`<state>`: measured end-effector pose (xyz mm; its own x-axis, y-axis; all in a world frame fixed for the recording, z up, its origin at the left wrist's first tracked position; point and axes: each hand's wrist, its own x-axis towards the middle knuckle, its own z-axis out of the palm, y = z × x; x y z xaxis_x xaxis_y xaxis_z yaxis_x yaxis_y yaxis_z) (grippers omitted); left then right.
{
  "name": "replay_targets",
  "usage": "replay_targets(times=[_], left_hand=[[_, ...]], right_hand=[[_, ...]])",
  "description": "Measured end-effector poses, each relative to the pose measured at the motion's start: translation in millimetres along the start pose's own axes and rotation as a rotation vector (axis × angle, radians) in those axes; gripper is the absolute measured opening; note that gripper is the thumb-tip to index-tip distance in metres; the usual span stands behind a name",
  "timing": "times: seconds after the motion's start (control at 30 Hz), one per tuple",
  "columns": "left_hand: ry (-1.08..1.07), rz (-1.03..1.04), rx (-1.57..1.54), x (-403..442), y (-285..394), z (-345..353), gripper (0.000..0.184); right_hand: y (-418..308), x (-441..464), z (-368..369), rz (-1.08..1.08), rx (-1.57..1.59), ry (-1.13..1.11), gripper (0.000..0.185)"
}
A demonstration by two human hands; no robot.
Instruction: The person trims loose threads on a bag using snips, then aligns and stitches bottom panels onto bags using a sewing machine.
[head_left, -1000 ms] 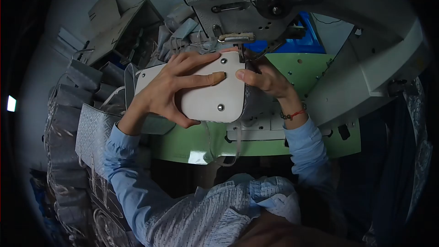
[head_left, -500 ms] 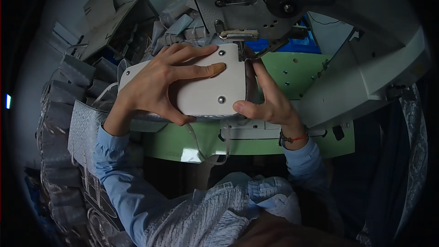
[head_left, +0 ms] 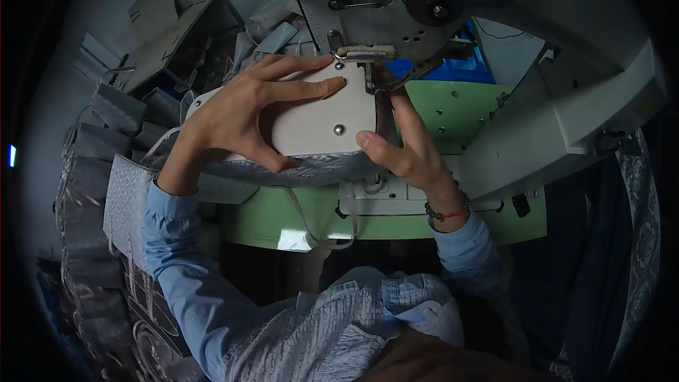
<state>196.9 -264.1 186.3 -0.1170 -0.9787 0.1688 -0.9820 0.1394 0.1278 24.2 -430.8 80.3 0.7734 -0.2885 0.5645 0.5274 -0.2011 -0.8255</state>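
A bag (head_left: 318,117) with a white flat base and metal studs lies under the needle area of a sewing machine (head_left: 368,78). Its grey patterned side faces me. My left hand (head_left: 244,110) is spread over the white base and grips it, with a tan covering on one finger. At the bag's right edge, my right hand (head_left: 417,148) holds on with the thumb on top; some of its fingers are hidden behind the edge. A thin strap (head_left: 300,212) hangs from the bag over the green table.
Green table (head_left: 442,110) under the machine. A blue tray (head_left: 477,64) lies behind it. Several grey bags (head_left: 106,191) are piled at the left, with a patterned one (head_left: 131,198) nearest. Cardboard (head_left: 152,10) stands at the back left.
Both hands and the bag first shifted left relative to the machine. The base's near edge then moved away from me, showing more patterned side. The right thumb slid along the right edge.
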Motion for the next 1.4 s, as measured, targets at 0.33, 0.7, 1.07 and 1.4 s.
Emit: replay_targets(times=[0.33, 0.7, 1.07, 1.4], left_hand=[[-0.055, -0.061, -0.065, 12.4, -3.8, -6.4, 0.100], [-0.077, -0.013, -0.186, 12.6, -37.2, 0.7, 0.099], [-0.034, -0.117, -0.075, 0.4, -18.3, 16.4, 0.104], [-0.007, -0.327, 0.107, -19.4, 18.9, 24.3, 0.112]], right_hand=[[11.4, 6.9, 17.0, 0.054, -0.135, 0.083, 0.074], [25.0, 22.4, 18.4, 0.002, -0.158, 0.105, 0.059], [11.8, 28.9, 4.6, 0.194, -0.087, -0.003, 0.055], [46.8, 33.8, -9.8, -0.319, -0.313, -0.127, 0.023]])
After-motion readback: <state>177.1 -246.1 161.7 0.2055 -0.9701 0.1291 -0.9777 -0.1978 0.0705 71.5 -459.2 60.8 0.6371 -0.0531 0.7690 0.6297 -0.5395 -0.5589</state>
